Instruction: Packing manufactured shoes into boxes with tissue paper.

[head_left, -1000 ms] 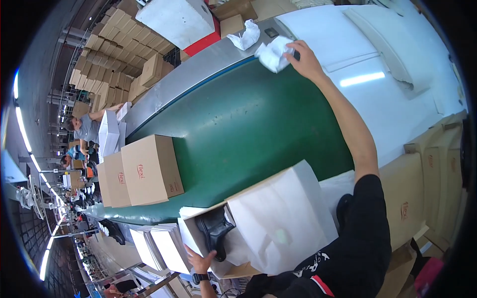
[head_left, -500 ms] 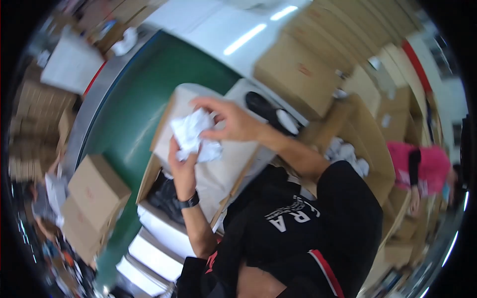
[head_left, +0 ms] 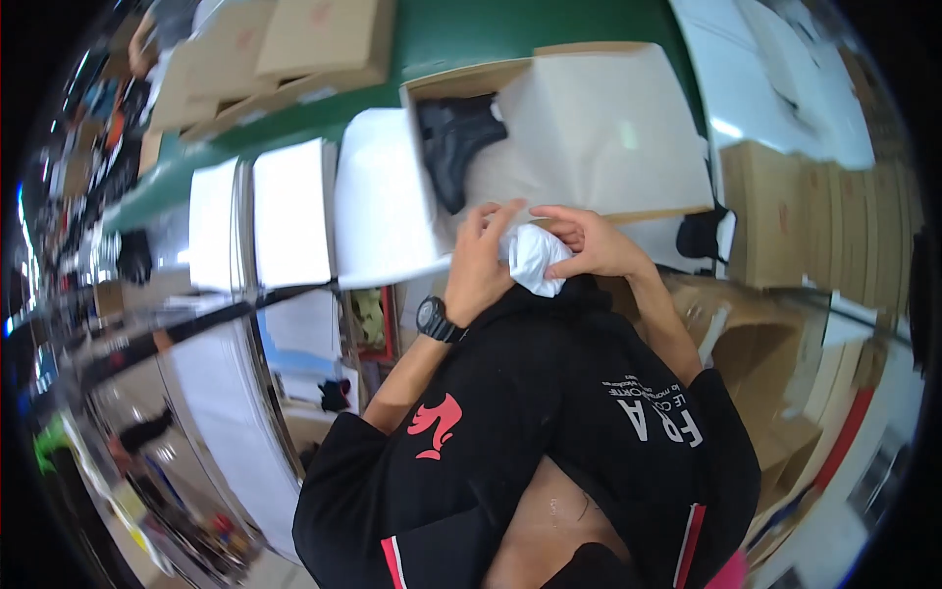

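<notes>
Close to my chest, a wad of crumpled white paper [head_left: 538,259] is held between both hands. My left hand [head_left: 480,263], with a dark watch on its wrist, closes on the wad's left side. From the right, my right hand [head_left: 594,245] grips it with the thumb across its front and the fingers curled over its top. Just beyond the hands stands an open cardboard box [head_left: 469,79], with a black boot [head_left: 453,147] lying in its left part. Pale lining paper [head_left: 608,133] spreads over the box's right side.
White boxes [head_left: 294,211] stand in a row to the left. Brown cartons [head_left: 324,39] sit on the green belt [head_left: 456,29] at the far left. A dark shoe [head_left: 699,234] lies right of the open box, near stacked cartons [head_left: 775,211]. A large open carton [head_left: 751,339] is at my right.
My view has turned, so the open box now lies straight ahead with its boot showing. The paper, looser before, is now a more compact wad and has come nearer my chest.
</notes>
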Demonstrator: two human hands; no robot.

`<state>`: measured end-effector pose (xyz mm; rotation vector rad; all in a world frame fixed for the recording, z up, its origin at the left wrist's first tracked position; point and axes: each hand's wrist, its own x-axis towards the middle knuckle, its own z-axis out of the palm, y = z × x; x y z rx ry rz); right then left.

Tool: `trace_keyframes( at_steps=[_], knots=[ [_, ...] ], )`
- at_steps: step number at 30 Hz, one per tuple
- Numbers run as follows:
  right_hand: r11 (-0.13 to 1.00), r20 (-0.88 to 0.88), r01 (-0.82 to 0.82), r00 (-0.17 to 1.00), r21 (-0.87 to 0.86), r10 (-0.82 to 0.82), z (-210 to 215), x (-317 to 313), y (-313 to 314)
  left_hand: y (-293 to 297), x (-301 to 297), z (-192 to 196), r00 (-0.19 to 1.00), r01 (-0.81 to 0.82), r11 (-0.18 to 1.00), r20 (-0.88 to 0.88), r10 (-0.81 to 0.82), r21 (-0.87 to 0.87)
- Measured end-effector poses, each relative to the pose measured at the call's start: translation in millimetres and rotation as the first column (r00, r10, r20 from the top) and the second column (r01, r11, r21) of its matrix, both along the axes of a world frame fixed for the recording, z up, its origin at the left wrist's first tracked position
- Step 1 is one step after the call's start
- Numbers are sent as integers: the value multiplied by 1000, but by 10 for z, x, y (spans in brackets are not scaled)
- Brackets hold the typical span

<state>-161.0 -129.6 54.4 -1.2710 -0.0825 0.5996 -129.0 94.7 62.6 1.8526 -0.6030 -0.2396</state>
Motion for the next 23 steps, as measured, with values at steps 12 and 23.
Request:
trace_keyframes(
  at_steps=[12,23],
  knots=[
    [450,403,131,705,-883,584,-1009,793,952,828,-166,-1227,760,-557,821,-320,565,124],
    [589,262,-68,850,-805,457,-1187,752,813,697,146,-1641,698,-544,838,-529,482,45]
  ],
)
